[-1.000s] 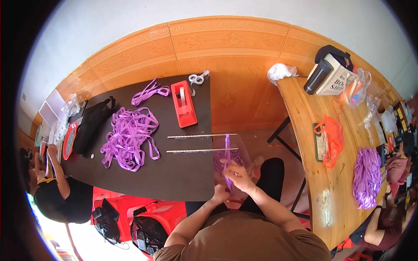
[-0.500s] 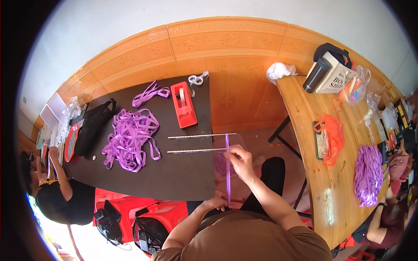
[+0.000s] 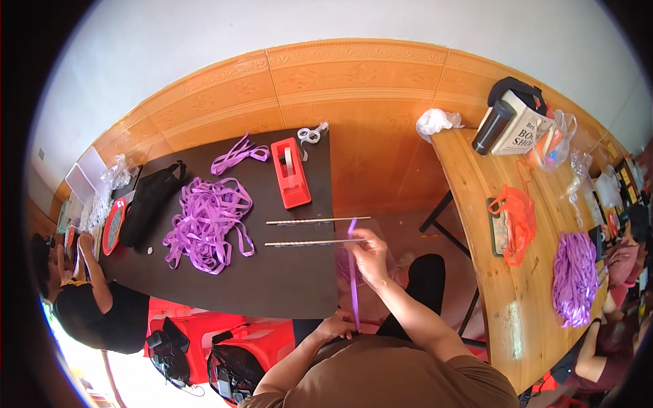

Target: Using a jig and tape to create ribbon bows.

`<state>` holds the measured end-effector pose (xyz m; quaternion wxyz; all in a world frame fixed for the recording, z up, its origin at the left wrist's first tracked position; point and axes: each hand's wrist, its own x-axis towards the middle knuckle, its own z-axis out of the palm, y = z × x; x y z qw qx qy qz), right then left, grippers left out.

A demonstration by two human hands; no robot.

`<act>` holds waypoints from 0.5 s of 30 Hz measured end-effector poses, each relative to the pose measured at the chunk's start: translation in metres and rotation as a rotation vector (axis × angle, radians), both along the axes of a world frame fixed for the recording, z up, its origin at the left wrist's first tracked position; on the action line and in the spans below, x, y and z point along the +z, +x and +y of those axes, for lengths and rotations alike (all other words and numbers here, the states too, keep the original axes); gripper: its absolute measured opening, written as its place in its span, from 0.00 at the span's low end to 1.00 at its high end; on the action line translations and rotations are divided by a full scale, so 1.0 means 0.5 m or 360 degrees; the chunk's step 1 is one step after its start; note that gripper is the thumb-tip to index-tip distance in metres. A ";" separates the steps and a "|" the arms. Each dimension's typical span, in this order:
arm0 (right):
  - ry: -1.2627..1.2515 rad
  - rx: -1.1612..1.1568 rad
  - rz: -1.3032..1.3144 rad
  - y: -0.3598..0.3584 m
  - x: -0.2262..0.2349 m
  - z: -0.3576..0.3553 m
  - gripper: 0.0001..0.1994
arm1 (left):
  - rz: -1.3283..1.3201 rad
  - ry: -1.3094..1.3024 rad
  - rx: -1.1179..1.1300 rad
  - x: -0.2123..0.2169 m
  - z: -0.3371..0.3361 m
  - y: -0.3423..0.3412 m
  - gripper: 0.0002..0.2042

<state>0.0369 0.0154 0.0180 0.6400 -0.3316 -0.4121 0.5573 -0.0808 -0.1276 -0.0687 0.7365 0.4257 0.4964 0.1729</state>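
Over on the left, well left of both hands, a tangled purple pile (image 3: 207, 224) sits on the dark bench (image 3: 286, 289), with a smaller purple bundle (image 3: 239, 156) and a red tape dispenser (image 3: 297, 193) beyond it. Here come the two thin rods, the far rod (image 3: 292, 222) and the near rod (image 3: 292, 243), jutting past the bench edge toward the right hand.

Now the left hand (image 3: 336, 326), down by the lap, fingers curled at the strip's lower end; whether they pinch it, I can't tell. And there's the purple strip (image 3: 354, 292), running up from the left hand to cross both rods! A second ago the hands were close together; now they're well apart, so the strip looks drawn out long, which seems to keep it in order at the rods.

The right hand (image 3: 372, 262) is up at the near rod's end, thumb and fingers bent in around the crossing; strip or rod in the pinch, I can't tell. Farther right of it, a big purple hank (image 3: 575, 279) lies on the wooden bench (image 3: 469, 170).
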 end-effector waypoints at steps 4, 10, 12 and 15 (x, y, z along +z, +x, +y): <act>0.0125 0.0054 -0.0410 -0.014 -0.002 0.018 0.09 | -0.0074 -0.0011 0.0139 -0.005 -0.002 0.002 0.02; -0.0092 0.0117 -0.0129 -0.001 -0.001 -0.007 0.06 | 0.0033 0.0070 -0.0008 -0.002 -0.009 0.008 0.04; -0.0128 0.0074 -0.0078 0.014 0.007 -0.017 0.05 | -0.0002 0.0067 -0.0058 0.014 -0.011 0.008 0.04; -0.0100 0.0192 -0.0246 0.024 0.001 -0.038 0.04 | 0.0008 0.0114 -0.0128 0.049 -0.004 0.009 0.06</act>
